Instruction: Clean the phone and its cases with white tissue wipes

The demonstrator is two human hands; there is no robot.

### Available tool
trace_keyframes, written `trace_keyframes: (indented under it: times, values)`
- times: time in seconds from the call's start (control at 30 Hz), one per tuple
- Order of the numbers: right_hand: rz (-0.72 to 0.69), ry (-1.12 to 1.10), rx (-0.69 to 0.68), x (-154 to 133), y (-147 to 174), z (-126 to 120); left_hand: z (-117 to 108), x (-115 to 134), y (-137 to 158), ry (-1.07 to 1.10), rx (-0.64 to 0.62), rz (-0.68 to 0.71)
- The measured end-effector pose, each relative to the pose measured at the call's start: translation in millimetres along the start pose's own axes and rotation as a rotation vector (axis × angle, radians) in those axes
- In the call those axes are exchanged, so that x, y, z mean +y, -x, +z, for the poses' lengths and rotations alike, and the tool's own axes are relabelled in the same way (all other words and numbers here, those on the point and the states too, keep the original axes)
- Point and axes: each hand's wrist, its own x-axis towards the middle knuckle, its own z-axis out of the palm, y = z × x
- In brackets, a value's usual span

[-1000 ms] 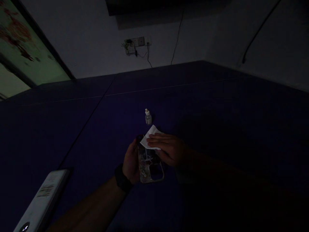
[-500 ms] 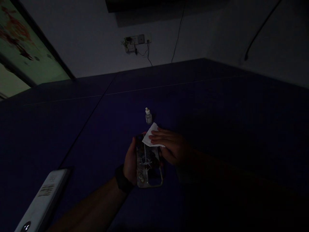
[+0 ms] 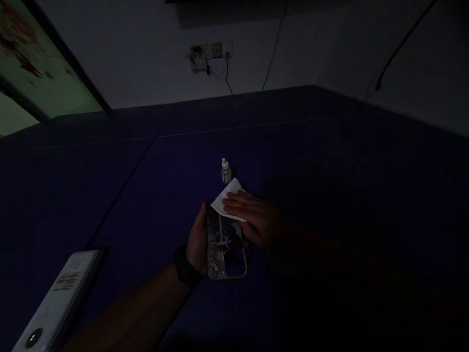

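My left hand (image 3: 198, 244) grips a patterned phone case (image 3: 220, 249) from its left side, thumb along the edge. The case has a large cutout at its near right corner. A folded white tissue (image 3: 226, 199) lies over the far end of the case. Fingers of my right hand (image 3: 252, 215) press flat on that tissue, holding it against the case. Just beyond the tissue stands a small clear bottle (image 3: 226, 174) with a white cap, upright on the dark blue surface (image 3: 176, 171).
A long white box-shaped device (image 3: 58, 298) with a round button lies at the lower left. Sockets (image 3: 210, 51) with cords are on the far wall. A patterned glass panel (image 3: 54, 73) is at the upper left. The room is dim.
My right hand has slid the tissue slightly left across the far end of the phone case. The left hand keeps its grip. The view has shifted a little.
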Motion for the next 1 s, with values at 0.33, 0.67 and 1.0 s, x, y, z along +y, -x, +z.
trace_keyframes:
  times: [0.33,0.67,1.0]
  values:
    - [-0.058,-0.141,-0.069,0,-1,-3,-2,-1,-2,0.098,0.003,0.007]
    - [0.054,0.029,-0.181,-7,-4,1,-17,-7,-5,0.012,-0.211,-0.131]
    - [0.087,0.008,-0.050,-3,-2,-4,-23,-15,-21,0.104,-0.232,-0.001]
